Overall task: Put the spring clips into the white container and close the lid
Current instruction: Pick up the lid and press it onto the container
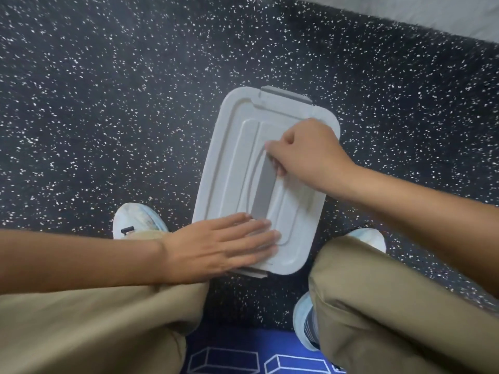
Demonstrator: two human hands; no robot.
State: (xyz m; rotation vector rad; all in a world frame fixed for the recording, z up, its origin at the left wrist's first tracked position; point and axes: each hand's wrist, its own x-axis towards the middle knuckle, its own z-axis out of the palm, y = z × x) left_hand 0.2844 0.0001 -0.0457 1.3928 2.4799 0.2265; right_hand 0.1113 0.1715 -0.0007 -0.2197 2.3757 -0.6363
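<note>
So the white rectangular plastic container (302,230) is sitting on the dark speckled floor (108,103) between the person's knees, its ribbed white lid (237,157) already on top, and no spring clips are showing. The left hand (224,244) is lying flat and spread on the near end, holding nothing, while the right hand (305,152) is curling around the grey handle (263,190). Probably best to press evenly, then snap down the grey end latch (286,94).
</note>
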